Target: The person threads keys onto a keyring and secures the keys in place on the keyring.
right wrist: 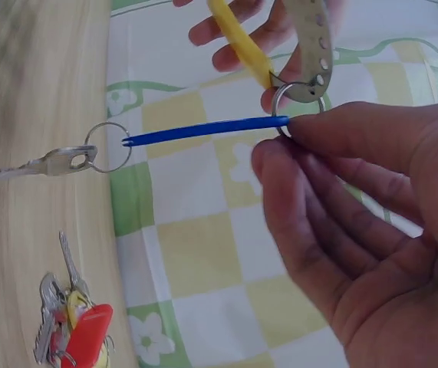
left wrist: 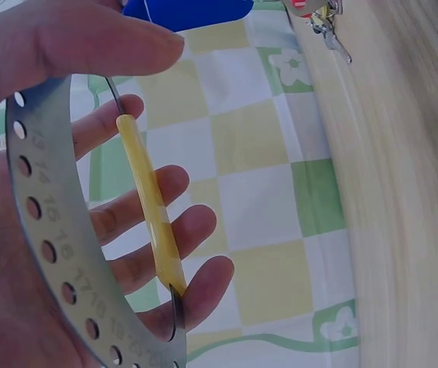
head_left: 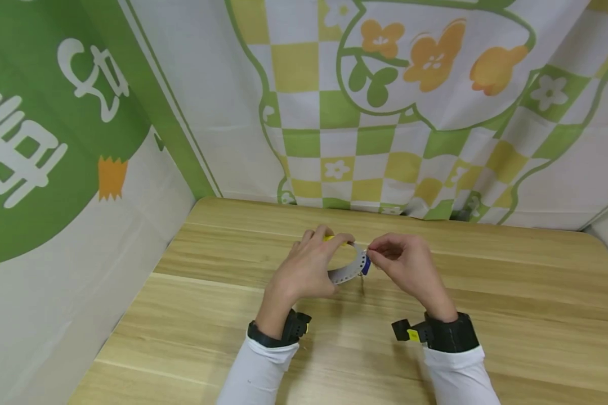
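A curved metal band (left wrist: 50, 207) with numbered holes and a yellow handle (left wrist: 149, 195) makes up a hoop-shaped key holder. My left hand (head_left: 304, 267) holds it, the band along the palm and the thumb over it, fingers behind the handle. Close to the band's far end, my right hand (head_left: 407, 261) pinches a split ring (right wrist: 275, 106) at one end of a blue tag (right wrist: 203, 130). In the right wrist view that ring overlaps the end of the band. From the tag's other end, a thin ring (right wrist: 90, 142) carries a metal key (right wrist: 61, 162).
Several keys with a red tag (right wrist: 88, 337) appear against the wood in the right wrist view. Both hands are above a wooden table (head_left: 223, 332). Behind it hangs a checked green and yellow curtain (head_left: 334, 146), and a green and white cloth (head_left: 147, 214) lines the left side.
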A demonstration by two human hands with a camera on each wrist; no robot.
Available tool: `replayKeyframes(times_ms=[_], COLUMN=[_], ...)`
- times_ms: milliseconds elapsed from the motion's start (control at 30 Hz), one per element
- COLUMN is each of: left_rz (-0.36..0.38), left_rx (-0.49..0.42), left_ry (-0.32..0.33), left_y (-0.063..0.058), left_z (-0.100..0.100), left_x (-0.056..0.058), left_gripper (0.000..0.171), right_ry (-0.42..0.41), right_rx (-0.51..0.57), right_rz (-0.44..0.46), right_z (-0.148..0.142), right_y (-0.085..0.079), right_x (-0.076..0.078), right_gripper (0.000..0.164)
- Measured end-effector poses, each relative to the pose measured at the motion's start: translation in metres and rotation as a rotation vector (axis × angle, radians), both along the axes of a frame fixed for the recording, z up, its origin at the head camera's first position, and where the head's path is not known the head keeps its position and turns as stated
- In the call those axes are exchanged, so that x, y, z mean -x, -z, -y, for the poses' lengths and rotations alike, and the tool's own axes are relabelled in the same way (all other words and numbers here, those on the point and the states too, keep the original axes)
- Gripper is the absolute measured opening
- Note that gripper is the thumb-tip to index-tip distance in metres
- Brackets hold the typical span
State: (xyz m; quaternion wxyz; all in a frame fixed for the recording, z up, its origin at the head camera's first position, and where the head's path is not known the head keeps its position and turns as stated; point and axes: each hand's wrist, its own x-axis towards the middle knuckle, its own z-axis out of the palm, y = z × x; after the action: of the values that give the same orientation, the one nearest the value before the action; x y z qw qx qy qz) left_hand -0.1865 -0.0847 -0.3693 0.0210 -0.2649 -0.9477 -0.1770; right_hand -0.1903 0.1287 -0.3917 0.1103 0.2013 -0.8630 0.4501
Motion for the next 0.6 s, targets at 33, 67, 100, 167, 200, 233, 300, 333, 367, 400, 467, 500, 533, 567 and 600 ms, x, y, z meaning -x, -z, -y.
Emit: replayKeyframes(times_ms=[33, 67, 100, 167, 200, 233, 300, 333, 367, 400, 467, 500, 533, 567, 600], left_rz=[0.001, 0.003, 0.003, 0.001, 0.001, 0.001, 0.003, 0.004, 0.006, 0.007, 0.009, 0.010, 0.011, 0.012, 0.014], left_rx=[-0.001, -0.001, -0.002, -0.003, -0.004, -0.004, -0.006, -0.007, -0.009, -0.011, -0.014, -0.014, -0.013, -0.013, -0.011], left_ry=[0.001, 0.001, 0.001, 0.001, 0.000, -0.001, -0.003, -0.005, -0.006, -0.007, -0.007, -0.008, -0.009, -0.008, -0.007], left_y=[0.0000, 0.0000, 0.0000, -0.0003, -0.0004, -0.0004, -0.0004, -0.0004, -0.0004, -0.0003, -0.0004, -0.0003, -0.0004, -0.0004, -0.0004], left_z=[0.0001, 0.0001, 0.0002, 0.0004, 0.0006, 0.0006, 0.0007, 0.0007, 0.0008, 0.0008, 0.0007, 0.0007, 0.0007, 0.0007, 0.0006], left_x=[0.0000, 0.0000, 0.0000, 0.0001, 0.0000, 0.0000, -0.0003, -0.0005, -0.0006, -0.0006, -0.0008, -0.0008, -0.0008, -0.0007, -0.0007], left_gripper=[0.089, 0.088, 0.088, 0.088, 0.088, 0.088, 0.087, 0.087, 0.087, 0.087, 0.086, 0.086, 0.086, 0.086, 0.086], right_ry=[-0.002, -0.006, -0.013, -0.035, -0.044, -0.053, -0.070, -0.075, -0.077, -0.079, -0.079, -0.078, -0.076, -0.075, -0.074], right_rx=[-0.006, -0.013, -0.020, -0.033, -0.041, -0.047, -0.050, -0.049, -0.049, -0.046, -0.041, -0.039, -0.040, -0.041, -0.041], right_rz=[-0.038, -0.078, -0.120, -0.195, -0.227, -0.253, -0.288, -0.296, -0.301, -0.302, -0.304, -0.304, -0.305, -0.306, -0.308], right_z=[0.0003, 0.0005, 0.0005, 0.0006, 0.0006, 0.0005, 0.0005, 0.0005, 0.0006, 0.0006, 0.0006, 0.0007, 0.0007, 0.0008, 0.0008], right_y=[0.0002, 0.0005, 0.0008, 0.0005, 0.0005, 0.0005, 0.0004, 0.0003, 0.0000, -0.0003, -0.0006, -0.0006, -0.0009, -0.0010, -0.0012], right_x=[0.0002, 0.0004, 0.0007, 0.0013, 0.0016, 0.0018, 0.0021, 0.0022, 0.0021, 0.0021, 0.0020, 0.0021, 0.0021, 0.0021, 0.0021], right_gripper=[0.006, 0.007, 0.008, 0.011, 0.012, 0.013, 0.014, 0.014, 0.015, 0.015, 0.016, 0.016, 0.016, 0.017, 0.017])
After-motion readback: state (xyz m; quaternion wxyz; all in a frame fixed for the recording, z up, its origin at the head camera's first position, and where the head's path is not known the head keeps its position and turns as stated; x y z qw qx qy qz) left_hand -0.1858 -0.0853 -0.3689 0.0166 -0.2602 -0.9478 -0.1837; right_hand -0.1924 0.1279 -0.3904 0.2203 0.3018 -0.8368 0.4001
